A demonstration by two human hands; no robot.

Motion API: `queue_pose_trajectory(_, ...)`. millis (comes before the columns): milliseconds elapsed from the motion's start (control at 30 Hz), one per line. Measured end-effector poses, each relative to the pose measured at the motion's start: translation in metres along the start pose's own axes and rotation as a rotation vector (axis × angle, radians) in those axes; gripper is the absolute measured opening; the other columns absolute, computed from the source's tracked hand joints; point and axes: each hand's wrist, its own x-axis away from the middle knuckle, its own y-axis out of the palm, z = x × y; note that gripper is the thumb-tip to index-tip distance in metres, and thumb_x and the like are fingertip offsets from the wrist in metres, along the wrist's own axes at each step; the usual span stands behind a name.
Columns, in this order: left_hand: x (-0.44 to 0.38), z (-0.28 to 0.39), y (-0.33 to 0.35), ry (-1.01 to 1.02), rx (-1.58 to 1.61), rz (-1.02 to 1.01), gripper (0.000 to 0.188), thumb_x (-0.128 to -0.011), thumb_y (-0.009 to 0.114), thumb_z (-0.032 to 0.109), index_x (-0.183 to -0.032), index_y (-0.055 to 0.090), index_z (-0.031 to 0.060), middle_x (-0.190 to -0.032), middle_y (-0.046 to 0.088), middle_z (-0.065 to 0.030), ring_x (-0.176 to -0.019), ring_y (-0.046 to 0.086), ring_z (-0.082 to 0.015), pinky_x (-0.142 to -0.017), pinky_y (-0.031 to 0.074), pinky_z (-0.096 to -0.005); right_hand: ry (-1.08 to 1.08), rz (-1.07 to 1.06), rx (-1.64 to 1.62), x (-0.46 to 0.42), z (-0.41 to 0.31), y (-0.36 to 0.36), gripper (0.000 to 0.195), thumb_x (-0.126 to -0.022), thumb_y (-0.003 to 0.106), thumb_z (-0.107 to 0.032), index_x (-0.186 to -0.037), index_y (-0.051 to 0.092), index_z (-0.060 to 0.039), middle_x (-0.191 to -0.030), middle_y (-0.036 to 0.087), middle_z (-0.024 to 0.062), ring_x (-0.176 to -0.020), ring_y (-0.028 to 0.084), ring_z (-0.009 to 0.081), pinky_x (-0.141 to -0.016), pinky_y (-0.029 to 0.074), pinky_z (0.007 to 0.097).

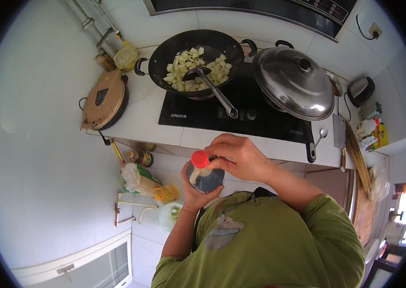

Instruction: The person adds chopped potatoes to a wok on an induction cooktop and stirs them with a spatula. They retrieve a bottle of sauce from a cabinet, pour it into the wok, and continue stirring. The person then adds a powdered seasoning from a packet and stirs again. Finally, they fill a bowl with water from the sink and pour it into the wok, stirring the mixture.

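Observation:
A plastic bottle [208,181] of dark liquid with a red cap [200,159] is held in front of my body. My left hand [197,194] wraps around its lower side. Thumb and fingers of my right hand [237,156] are at the red cap; the far side of that grip is hidden. Beyond my hands, a black wok [158,68] of diced pale-green vegetable pieces [185,64] sits on the left burner. A metal ladle [217,91] rests in it, its handle leaning over the near rim.
On the black gas cooktop [203,113], a second pan is covered by a domed steel lid [293,82], its handle [310,145] jutting past the counter edge. A brown electric griddle [105,100] stands left. Several bottles, including a yellow-capped one [166,194], stand low on the left.

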Motion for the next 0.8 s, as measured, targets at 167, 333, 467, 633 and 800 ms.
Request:
queue_pose_trajectory(167, -0.045, 0.012, -0.043, 0.05, -0.023, -0.077, 0.108, -0.057, 0.09, 0.02, -0.138, 0.02, 0.0015, -0.127, 0.043, -0.0167, -0.115, 0.05, -0.0253, -0.098, 0.043, -0.0389, 0.076, 0.066, 0.067, -0.052, 0.004, 0.006, 0.018, -0.077, 0.073, -0.016, -0.088, 0.067, -0.003, -0.079, 0.062, 0.0119, -0.072, 0.063, 0.0308, -0.066, 0.053, 0.0369)
queue_pose_trajectory(333, -0.084, 0.014, -0.084, -0.039, 0.052, -0.168, 0.104, -0.058, 0.09, 0.021, -0.136, 0.024, -0.0001, -0.124, 0.046, -0.0157, -0.114, 0.051, -0.0236, -0.097, 0.043, -0.0381, 0.055, -0.022, 0.13, -0.098, 0.012, 0.011, 0.013, -0.082, 0.066, -0.012, -0.08, 0.062, 0.001, -0.079, 0.061, 0.015, -0.074, 0.062, 0.0349, -0.065, 0.05, 0.0402)
queue_pose_trajectory(467, -0.113, -0.002, -0.107, -0.009, 0.086, -0.221, 0.101, -0.058, 0.09, 0.023, -0.134, 0.028, -0.0006, -0.123, 0.047, -0.0145, -0.111, 0.052, -0.0227, -0.096, 0.043, -0.0379, 0.039, -0.068, 0.034, -0.126, 0.026, 0.015, 0.013, -0.083, 0.065, -0.012, -0.085, 0.063, 0.0006, -0.085, 0.062, 0.0161, -0.081, 0.061, 0.0362, -0.071, 0.049, 0.0406)
queue_pose_trajectory(633, -0.143, 0.002, -0.126, -0.057, 0.109, -0.272, 0.1, -0.058, 0.09, 0.026, -0.133, 0.029, 0.0005, -0.124, 0.047, -0.014, -0.112, 0.051, -0.0225, -0.097, 0.042, -0.0387, 0.06, -0.228, 0.138, -0.156, 0.036, 0.01, 0.017, -0.082, 0.067, -0.011, -0.095, 0.066, -0.0005, -0.087, 0.063, 0.0133, -0.08, 0.062, 0.0323, -0.071, 0.049, 0.0392)
queue_pose_trajectory(800, -0.164, -0.013, -0.144, -0.053, 0.033, -0.283, 0.1, -0.057, 0.09, 0.026, -0.134, 0.03, 0.0016, -0.125, 0.047, -0.0138, -0.114, 0.05, -0.0228, -0.099, 0.04, -0.039, 0.049, -0.144, 0.137, -0.175, 0.038, 0.01, 0.016, -0.08, 0.068, -0.01, -0.093, 0.066, -0.0002, -0.085, 0.063, 0.0117, -0.081, 0.061, 0.0314, -0.072, 0.049, 0.0387)
